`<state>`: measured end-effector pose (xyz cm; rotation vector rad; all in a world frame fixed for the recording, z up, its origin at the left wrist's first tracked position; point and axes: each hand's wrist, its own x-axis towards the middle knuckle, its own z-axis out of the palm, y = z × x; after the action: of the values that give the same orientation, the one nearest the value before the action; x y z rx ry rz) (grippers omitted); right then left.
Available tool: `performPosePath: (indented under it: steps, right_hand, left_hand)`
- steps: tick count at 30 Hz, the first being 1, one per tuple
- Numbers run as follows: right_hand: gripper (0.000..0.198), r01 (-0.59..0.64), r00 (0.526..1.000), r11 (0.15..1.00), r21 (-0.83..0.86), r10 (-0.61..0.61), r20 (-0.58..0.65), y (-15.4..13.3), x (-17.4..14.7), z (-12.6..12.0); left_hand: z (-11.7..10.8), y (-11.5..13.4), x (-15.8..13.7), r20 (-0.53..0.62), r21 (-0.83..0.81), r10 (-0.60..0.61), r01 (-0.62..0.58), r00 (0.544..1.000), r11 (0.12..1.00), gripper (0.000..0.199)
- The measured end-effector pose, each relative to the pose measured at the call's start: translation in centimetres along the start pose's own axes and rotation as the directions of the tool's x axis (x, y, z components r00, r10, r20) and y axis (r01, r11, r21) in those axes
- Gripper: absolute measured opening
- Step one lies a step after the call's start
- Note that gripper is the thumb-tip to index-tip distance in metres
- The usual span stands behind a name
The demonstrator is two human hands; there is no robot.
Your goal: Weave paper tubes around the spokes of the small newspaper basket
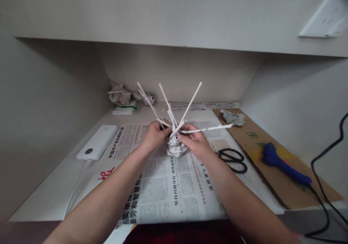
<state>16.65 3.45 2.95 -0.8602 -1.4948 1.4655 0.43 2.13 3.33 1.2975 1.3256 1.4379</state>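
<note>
Between my two hands is a small round weaving of rolled newspaper tubes (176,150), standing on spread newspaper. Several white paper tubes fan up and outward from its narrow neck, and one points far to the right. My left hand (157,135) grips the neck from the left, thumb and fingers pinching at the base of the tubes. From the other side my right hand (195,139) holds the neck, its thumb pressed against the weaving. Fingers of both hands are partly hidden behind the tubes.
Black-handled scissors (233,160) lie beside my right forearm. A blue glue gun (285,166) and crumpled paper (232,117) rest on cardboard (252,146). At left is a white power bank (97,142) with a cable. Behind are paper tubes (206,106), a tissue pack (125,108) and another woven piece (145,98).
</note>
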Motion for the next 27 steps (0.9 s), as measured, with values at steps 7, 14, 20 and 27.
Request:
performPosePath:
  steps: [7, 14, 20, 27]
  right_hand:
    - [0.049, 0.047, 0.998, 0.971, -0.233, -0.056, -0.034, 1.2, -0.3, 0.4]
    - [0.033, 0.076, 0.997, 0.966, -0.246, -0.080, -0.005, 1.9, 0.1, -0.1]
    - [0.031, 0.054, 0.998, 0.973, -0.226, -0.055, 0.001, 1.7, 0.2, -0.4]
    - [0.032, -0.043, 0.996, 0.997, 0.061, 0.048, -0.081, 1.8, 1.1, -0.1]
  left_hand:
    - [-0.5, -0.2, 0.2, -0.006, 0.053, 0.034, -0.034, 0.999, 0.998, 0.014]
    - [-2.0, 0.5, 0.2, 0.227, 0.237, 0.087, -0.142, 0.970, 0.961, 0.006]
    - [-2.1, 0.8, 0.1, 0.262, 0.246, 0.090, -0.157, 0.961, 0.957, 0.004]
    - [-2.0, 0.7, 0.1, 0.260, 0.167, 0.052, -0.098, 0.964, 0.981, 0.006]
